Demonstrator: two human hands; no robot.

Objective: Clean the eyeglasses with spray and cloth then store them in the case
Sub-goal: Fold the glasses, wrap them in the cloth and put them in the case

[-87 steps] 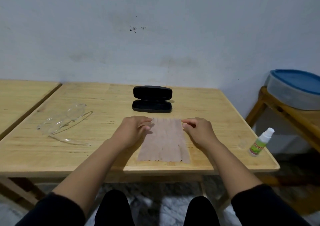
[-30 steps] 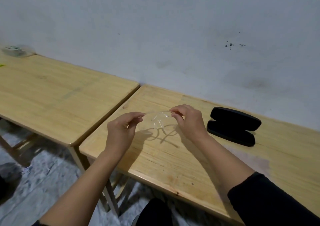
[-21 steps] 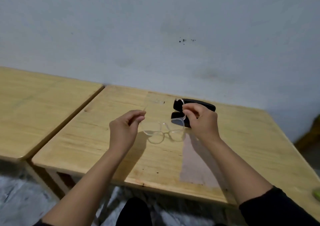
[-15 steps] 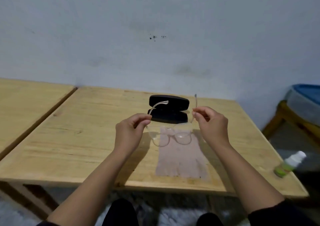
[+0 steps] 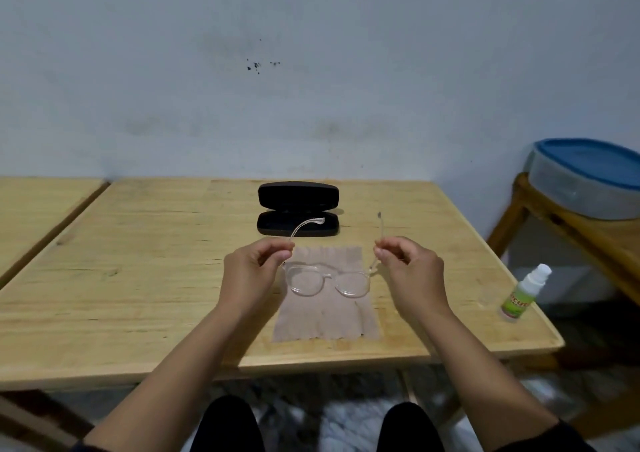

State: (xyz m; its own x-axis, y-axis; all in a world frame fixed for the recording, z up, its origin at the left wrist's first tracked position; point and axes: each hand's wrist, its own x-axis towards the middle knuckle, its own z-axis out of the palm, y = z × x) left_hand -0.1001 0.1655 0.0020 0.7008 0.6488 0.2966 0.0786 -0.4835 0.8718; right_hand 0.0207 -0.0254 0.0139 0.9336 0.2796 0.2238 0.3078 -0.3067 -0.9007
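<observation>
Clear-framed eyeglasses (image 5: 327,280) hang lens-down just above a brown cloth (image 5: 325,309) spread flat on the wooden table (image 5: 138,278). My left hand (image 5: 252,271) pinches the left temple arm and my right hand (image 5: 408,271) pinches the right one, both arms unfolded and pointing away from me. A black glasses case (image 5: 298,209) lies open behind the cloth. A small white spray bottle with a green label (image 5: 523,294) stands near the table's right edge.
A second wooden table (image 5: 34,209) adjoins on the left. To the right, a wooden stand (image 5: 571,230) holds a grey tub with a blue lid (image 5: 588,174). A pale wall rises behind the table. My knees show below the front edge.
The cloth was being smoothed flat; then both hands picked the glasses up from the table's left side and carried them to above the cloth, lowering them slightly in the last half second.
</observation>
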